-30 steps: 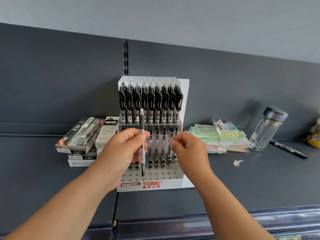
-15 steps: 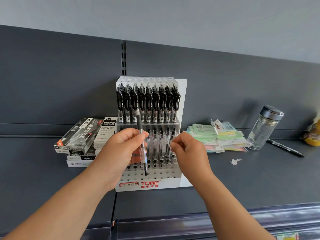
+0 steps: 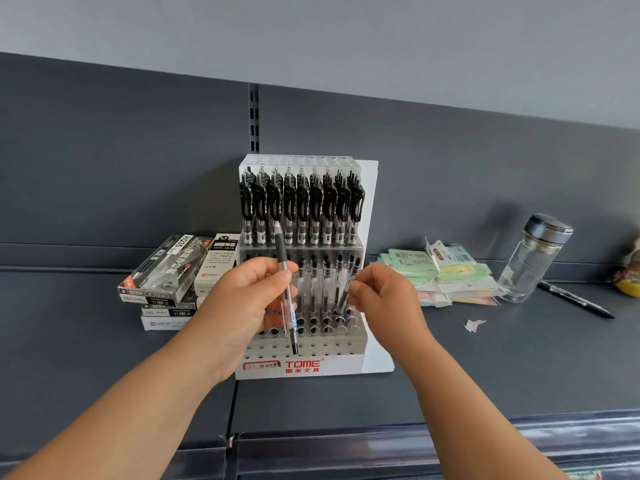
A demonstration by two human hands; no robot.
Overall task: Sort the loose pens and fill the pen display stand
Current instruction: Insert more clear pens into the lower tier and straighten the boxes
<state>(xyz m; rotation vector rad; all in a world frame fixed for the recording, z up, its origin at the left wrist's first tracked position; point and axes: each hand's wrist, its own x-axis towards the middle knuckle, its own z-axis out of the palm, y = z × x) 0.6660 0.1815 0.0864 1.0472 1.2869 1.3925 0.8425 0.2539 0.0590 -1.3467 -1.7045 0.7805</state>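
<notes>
Left fingers (image 3: pixel 277 277) clamp my clear black-gripped pen (image 3: pixel 290 313), right fingers (image 3: pixel 358 289) pinch a racked pen (image 3: pixel 342 299); tilted, mine could miss the white perforated stand (image 3: pixel 339 367).

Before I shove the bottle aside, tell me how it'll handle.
The bottle looks like clear glass and empty, so probably light yet breakable. Tall and narrow, it may tip if pushed high. Round, it would likely roll once down.

- The pen display stand (image 3: pixel 369 220) is coloured white, dotted with holes and lettered in red.
- The top-row pens (image 3: pixel 301 206) are clipped in black.
- The held pen (image 3: pixel 287 296) and middle-row pens (image 3: pixel 313 282) are seen clear-barrelled, black-ended.
- The packets (image 3: pixel 446 275) are tinted green, yellow, pink.
</notes>
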